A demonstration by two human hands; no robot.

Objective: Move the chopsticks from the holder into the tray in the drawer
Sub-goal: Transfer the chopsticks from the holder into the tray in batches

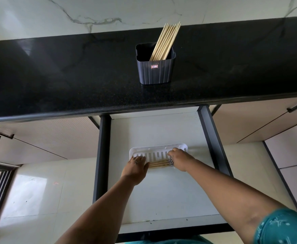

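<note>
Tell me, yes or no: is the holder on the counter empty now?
No, the holder on the black counter has a bundle of chopsticks leaning in it.

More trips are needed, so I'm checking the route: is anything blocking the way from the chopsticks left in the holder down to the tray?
Nothing visible does. The chopsticks lean out of the open-topped holder; the drawer is open, and the tray holds only a few chopsticks under both hands.

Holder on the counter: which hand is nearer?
Right, narrowly. The right hand is over the tray's right end, almost straight below the holder; the left hand is further left.
</note>
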